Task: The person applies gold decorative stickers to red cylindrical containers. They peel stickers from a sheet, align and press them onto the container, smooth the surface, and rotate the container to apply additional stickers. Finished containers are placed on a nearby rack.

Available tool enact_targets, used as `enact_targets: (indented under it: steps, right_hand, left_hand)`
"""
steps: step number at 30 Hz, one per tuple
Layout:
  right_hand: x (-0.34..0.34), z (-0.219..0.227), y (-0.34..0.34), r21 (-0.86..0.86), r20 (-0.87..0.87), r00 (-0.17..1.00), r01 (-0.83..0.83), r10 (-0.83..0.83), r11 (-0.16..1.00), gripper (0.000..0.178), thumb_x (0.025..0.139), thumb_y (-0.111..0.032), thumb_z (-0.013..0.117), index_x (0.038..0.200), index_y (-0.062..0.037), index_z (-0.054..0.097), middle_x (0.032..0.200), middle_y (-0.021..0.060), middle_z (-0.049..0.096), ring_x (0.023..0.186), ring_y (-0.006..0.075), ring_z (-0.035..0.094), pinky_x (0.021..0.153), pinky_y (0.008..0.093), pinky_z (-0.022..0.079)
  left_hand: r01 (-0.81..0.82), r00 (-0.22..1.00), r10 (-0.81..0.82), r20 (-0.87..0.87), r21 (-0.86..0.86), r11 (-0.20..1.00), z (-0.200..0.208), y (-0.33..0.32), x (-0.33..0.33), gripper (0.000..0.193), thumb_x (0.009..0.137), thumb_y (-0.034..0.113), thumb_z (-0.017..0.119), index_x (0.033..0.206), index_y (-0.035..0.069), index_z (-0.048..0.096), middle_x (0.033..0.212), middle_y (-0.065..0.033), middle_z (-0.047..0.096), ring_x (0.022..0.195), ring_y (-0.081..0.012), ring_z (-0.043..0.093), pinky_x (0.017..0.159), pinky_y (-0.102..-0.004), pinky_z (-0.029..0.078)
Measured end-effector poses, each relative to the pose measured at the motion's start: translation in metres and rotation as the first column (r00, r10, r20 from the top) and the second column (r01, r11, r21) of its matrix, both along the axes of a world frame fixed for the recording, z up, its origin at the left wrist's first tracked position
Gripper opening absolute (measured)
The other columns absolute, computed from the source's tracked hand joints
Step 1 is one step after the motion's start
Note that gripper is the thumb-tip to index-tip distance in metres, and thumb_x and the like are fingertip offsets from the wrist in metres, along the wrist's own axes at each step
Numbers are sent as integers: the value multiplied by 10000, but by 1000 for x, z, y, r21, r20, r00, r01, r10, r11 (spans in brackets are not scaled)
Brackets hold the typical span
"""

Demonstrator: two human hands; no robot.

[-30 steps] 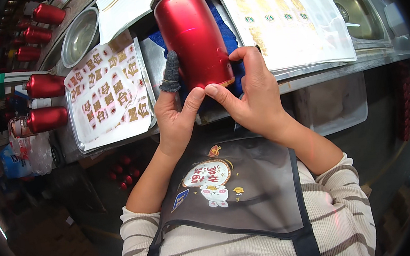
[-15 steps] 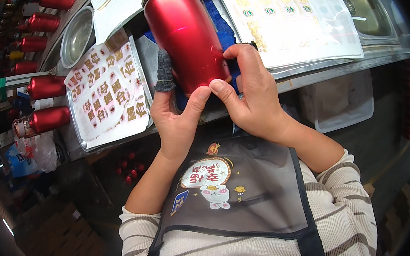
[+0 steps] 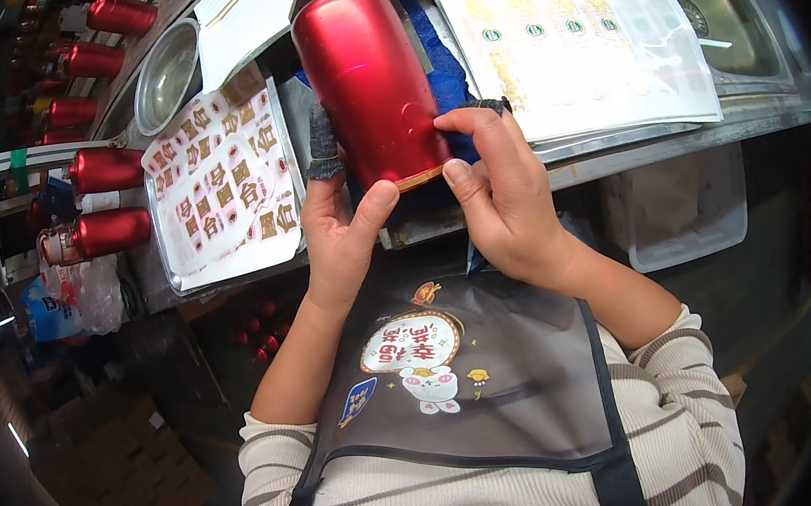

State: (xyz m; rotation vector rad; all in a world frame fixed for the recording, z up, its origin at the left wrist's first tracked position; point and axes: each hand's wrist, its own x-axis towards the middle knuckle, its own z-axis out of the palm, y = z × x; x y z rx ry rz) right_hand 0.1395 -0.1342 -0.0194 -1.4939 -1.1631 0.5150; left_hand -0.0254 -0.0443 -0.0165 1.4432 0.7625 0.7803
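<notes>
A glossy red bottle (image 3: pixel 363 80) lies with its neck pointing away from me and its base toward me. Along the base edge runs a thin gold-coloured rim (image 3: pixel 418 180). My left hand (image 3: pixel 338 221) holds the bottle's lower left side, its thumb at the base corner and a dark finger sleeve (image 3: pixel 322 143) on one finger. At the lower right, my right hand (image 3: pixel 506 178) grips the bottle with bent index finger and thumb. Part of a dark sleeve (image 3: pixel 491 105) shows on another right finger. Fingertips under the bottle are hidden.
On the left stands a tray (image 3: pixel 169 263) with gold-printed transfer sheets (image 3: pixel 220 183), near a clear bowl (image 3: pixel 165 76). More gold sheets (image 3: pixel 593 65) lie right, beside a metal basin (image 3: pixel 727 17). Several red bottles (image 3: pixel 107 169) line the far left. A white bin (image 3: pixel 683 214) sits below the counter.
The base has tipped so its gold rim shows more. My thumbs have moved apart along it, the left one slightly left, the right one slightly right. The whole view has shifted a little.
</notes>
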Motion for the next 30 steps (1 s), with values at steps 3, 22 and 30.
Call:
enact_targets:
  steps: [3,22,30]
  right_hand:
    - [0,3,2,9,57,998,12,-12,1000,415,881,-221,688,1213,-40,517,966,183,546,762,349,610,650,407,506]
    - [-9,7,6,-69,1,1000,26,-26,997,365,894,-172,645,1212,-55,508,988,184,549,757,326,629,656,413,514]
    - [-13,6,9,-64,89,995,42,-36,997,493,837,-325,743,1173,-51,508,954,166,560,836,331,609,657,400,517]
  left_hand:
    - [15,995,-7,99,-78,997,-5,2,-6,527,912,111,711,1372,-13,485,1360,-112,542,1277,-195,485,1094,-347,361]
    - [-69,998,69,10,-26,997,1,-9,3,563,876,127,756,1361,-13,506,1327,-103,563,1217,-183,526,1061,-337,385]
    - [87,905,195,-377,616,783,-23,-27,-45,540,835,245,763,1289,-6,614,1566,-248,340,1500,-385,234,1179,-552,-12]
